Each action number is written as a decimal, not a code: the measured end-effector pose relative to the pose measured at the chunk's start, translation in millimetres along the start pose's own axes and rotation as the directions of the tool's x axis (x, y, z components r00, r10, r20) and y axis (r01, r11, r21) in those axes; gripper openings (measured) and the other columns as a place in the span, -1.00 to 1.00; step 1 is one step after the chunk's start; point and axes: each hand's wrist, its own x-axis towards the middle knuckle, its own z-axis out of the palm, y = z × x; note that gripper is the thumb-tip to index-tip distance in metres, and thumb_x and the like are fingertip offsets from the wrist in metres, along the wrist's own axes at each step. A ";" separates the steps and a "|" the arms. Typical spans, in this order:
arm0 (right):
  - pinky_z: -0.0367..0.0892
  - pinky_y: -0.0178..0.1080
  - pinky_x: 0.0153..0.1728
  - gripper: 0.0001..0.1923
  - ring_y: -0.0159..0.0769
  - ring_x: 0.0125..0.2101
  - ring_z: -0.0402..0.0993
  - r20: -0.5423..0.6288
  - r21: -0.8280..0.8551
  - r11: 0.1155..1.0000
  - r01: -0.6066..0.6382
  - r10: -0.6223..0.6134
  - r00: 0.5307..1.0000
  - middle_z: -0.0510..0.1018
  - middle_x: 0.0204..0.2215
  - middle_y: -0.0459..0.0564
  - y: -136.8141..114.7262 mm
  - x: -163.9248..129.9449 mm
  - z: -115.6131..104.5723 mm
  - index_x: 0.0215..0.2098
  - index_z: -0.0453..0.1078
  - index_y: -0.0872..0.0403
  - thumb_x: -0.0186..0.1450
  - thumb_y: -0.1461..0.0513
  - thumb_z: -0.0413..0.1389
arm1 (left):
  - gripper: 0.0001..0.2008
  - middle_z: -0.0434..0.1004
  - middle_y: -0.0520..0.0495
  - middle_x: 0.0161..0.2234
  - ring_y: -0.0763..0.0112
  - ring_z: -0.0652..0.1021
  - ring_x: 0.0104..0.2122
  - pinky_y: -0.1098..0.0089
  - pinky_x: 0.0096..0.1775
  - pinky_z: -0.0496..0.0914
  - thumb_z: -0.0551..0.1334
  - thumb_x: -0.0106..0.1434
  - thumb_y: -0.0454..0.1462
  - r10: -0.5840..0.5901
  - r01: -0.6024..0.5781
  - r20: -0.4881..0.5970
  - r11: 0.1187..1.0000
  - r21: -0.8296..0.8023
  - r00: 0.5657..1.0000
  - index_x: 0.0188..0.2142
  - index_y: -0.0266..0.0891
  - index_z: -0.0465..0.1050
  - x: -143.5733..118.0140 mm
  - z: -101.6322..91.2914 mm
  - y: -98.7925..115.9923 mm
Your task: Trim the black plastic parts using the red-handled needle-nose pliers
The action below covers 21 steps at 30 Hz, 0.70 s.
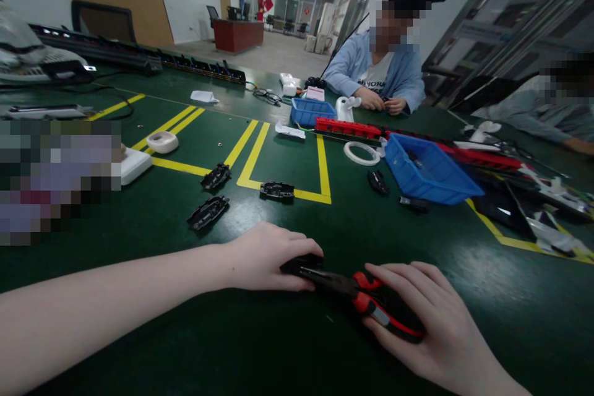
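Observation:
My left hand [266,257] lies on the green table [153,315] and holds a small black plastic part [301,265] down under its fingers. My right hand [429,315] grips the red-and-black handles of a pair of pliers [371,301]. The pliers' dark jaws reach left to the black part. Three similar black parts [208,212] [216,176] [277,190] lie loose on the table beyond my hands, by the yellow tape lines.
A blue bin [429,170] stands at right, with red strips [348,129] and clutter behind it. A second blue bin [310,111], tape rolls [362,153] [161,141] and a white box [134,164] lie farther off. Two people sit across the table.

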 end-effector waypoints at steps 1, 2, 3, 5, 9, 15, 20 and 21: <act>0.34 -0.07 -0.18 -0.41 -0.15 -0.23 0.52 -0.003 0.002 1.000 0.001 -0.001 1.000 0.58 -0.16 0.07 0.0 0.0 -0.2 0.17 0.25 0.03 0.20 0.10 0.18 | -0.63 0.55 -0.06 -0.10 0.32 0.59 -0.20 0.42 -0.28 0.39 0.26 0.30 -0.10 -0.001 0.001 0.000 1.000 0.001 1.000 0.04 -0.17 0.33 0.0 0.1 -0.1; 0.35 -0.07 -0.18 -0.41 -0.15 -0.23 0.52 -0.005 0.003 1.000 0.002 -0.002 1.000 0.58 -0.17 0.07 0.1 -0.1 -0.3 0.17 0.25 0.04 0.20 0.10 0.19 | -0.63 0.55 -0.05 -0.10 0.32 0.59 -0.20 0.42 -0.28 0.39 0.26 0.30 -0.10 -0.001 0.001 -0.002 1.000 0.002 1.000 0.04 -0.17 0.33 -0.1 0.2 -0.2; 0.35 -0.06 -0.17 -0.41 -0.15 -0.23 0.52 -0.005 0.004 1.000 0.001 -0.001 1.000 0.58 -0.17 0.07 0.2 -0.3 -0.4 0.16 0.25 0.04 0.20 0.10 0.19 | -0.63 0.55 -0.05 -0.10 0.32 0.59 -0.20 0.42 -0.28 0.39 0.26 0.30 -0.11 -0.001 0.001 -0.003 1.000 0.002 1.000 0.03 -0.17 0.33 -0.1 0.4 -0.3; 0.36 -0.06 -0.17 -0.43 -0.14 -0.22 0.52 -0.008 0.006 1.000 -0.003 0.003 1.000 0.59 -0.18 0.07 0.4 -0.8 -0.5 0.15 0.26 0.03 0.19 0.10 0.19 | -0.63 0.55 -0.05 -0.10 0.31 0.59 -0.20 0.42 -0.28 0.39 0.27 0.30 -0.11 0.001 -0.001 -0.006 1.000 0.000 1.000 0.03 -0.17 0.32 -0.2 0.7 -0.5; 0.38 -0.06 -0.18 -0.48 -0.13 -0.22 0.53 -0.022 0.012 1.000 -0.013 0.013 1.000 0.59 -0.18 0.06 0.7 -1.4 -0.3 0.10 0.30 0.02 0.19 0.11 0.19 | -0.63 0.56 -0.06 -0.11 0.31 0.59 -0.21 0.41 -0.28 0.39 0.26 0.30 -0.10 0.002 -0.002 -0.011 1.000 -0.007 1.000 0.03 -0.17 0.33 -0.1 0.9 -0.9; 0.38 -0.04 -0.17 -0.48 -0.11 -0.20 0.53 -0.025 0.018 1.000 -0.010 0.011 1.000 0.58 -0.16 0.09 -0.2 -0.9 -1.0 0.12 0.27 0.01 0.21 0.10 0.18 | -0.64 0.55 -0.04 -0.10 0.32 0.59 -0.19 0.42 -0.28 0.40 0.27 0.30 -0.10 -0.009 0.009 -0.003 1.000 -0.022 1.000 0.03 -0.16 0.33 0.1 -0.7 0.5; 0.38 -0.06 -0.16 -0.50 -0.14 -0.19 0.53 -0.022 0.009 1.000 0.011 -0.011 1.000 0.58 -0.16 0.09 -1.8 -0.2 -1.8 0.11 0.26 0.05 0.23 0.11 0.18 | -0.65 0.55 -0.02 -0.11 0.34 0.58 -0.20 0.42 -0.28 0.39 0.27 0.30 -0.11 -0.017 0.017 0.001 0.999 -0.029 1.000 0.02 -0.15 0.33 0.0 -1.7 2.1; 0.38 -0.06 -0.15 -0.50 -0.14 -0.19 0.53 -0.024 0.009 1.000 0.011 -0.011 1.000 0.58 -0.16 0.09 -1.9 0.1 -1.9 0.10 0.26 0.05 0.23 0.11 0.18 | -0.65 0.55 -0.02 -0.11 0.35 0.58 -0.20 0.42 -0.28 0.39 0.27 0.31 -0.11 -0.018 0.018 0.001 0.999 -0.029 1.000 0.03 -0.15 0.33 0.0 -1.7 2.2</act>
